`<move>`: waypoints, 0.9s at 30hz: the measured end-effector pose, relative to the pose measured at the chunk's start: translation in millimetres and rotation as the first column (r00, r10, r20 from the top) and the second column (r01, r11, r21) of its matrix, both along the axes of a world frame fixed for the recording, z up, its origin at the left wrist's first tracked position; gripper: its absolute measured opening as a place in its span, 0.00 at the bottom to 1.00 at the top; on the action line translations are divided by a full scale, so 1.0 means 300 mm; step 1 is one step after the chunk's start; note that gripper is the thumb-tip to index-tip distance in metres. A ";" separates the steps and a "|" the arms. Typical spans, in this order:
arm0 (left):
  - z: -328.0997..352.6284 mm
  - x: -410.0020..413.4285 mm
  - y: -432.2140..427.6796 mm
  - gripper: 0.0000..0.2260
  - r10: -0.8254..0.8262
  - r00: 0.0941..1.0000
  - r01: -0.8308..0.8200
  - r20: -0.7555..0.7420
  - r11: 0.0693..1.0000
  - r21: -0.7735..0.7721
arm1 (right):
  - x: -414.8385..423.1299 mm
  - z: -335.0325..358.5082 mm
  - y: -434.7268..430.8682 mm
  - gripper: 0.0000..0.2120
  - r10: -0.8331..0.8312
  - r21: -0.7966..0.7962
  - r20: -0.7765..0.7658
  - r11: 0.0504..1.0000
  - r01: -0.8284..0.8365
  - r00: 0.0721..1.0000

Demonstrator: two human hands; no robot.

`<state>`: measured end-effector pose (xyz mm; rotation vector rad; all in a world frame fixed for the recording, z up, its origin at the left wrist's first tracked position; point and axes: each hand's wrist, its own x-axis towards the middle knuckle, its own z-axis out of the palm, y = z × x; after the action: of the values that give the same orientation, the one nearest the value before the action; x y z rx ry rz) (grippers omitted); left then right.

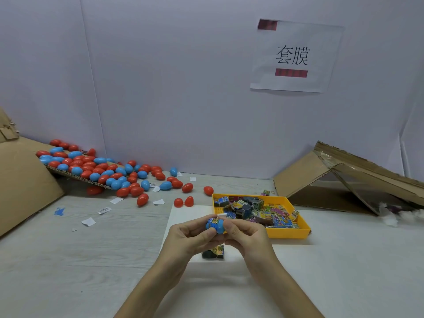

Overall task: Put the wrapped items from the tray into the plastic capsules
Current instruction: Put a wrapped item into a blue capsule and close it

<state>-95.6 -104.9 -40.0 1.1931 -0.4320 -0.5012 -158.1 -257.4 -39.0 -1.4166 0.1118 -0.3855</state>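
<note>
Above the white sheet [229, 271], my left hand [190, 239] and my right hand [245, 235] meet around a blue plastic capsule [216, 224], fingers curled round it from both sides. A colourful wrapped item shows at the capsule's open top. Another wrapped item [216, 251] hangs or lies just below my hands; I cannot tell whether a hand holds it. The yellow tray [286, 232] with several wrapped items [259, 212] sits just right of my hands.
A pile of red and blue capsules [103, 171] spills off a cardboard flap [25, 180] at the back left. An open red capsule [183, 201] lies near the sheet. Paper scraps [88, 221] dot the table. A collapsed cardboard box [344, 180] stands back right.
</note>
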 end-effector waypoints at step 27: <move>-0.068 0.001 -0.010 0.14 -0.251 0.684 -0.393 0.685 0.665 0.635 | -0.003 0.039 -0.098 0.18 -0.157 0.609 0.038 0.787 0.101 0.987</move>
<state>-95.4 -107.9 -60.5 2.2574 -0.9165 -0.0523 -158.9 -286.8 -27.4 -0.7504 0.2410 -0.4735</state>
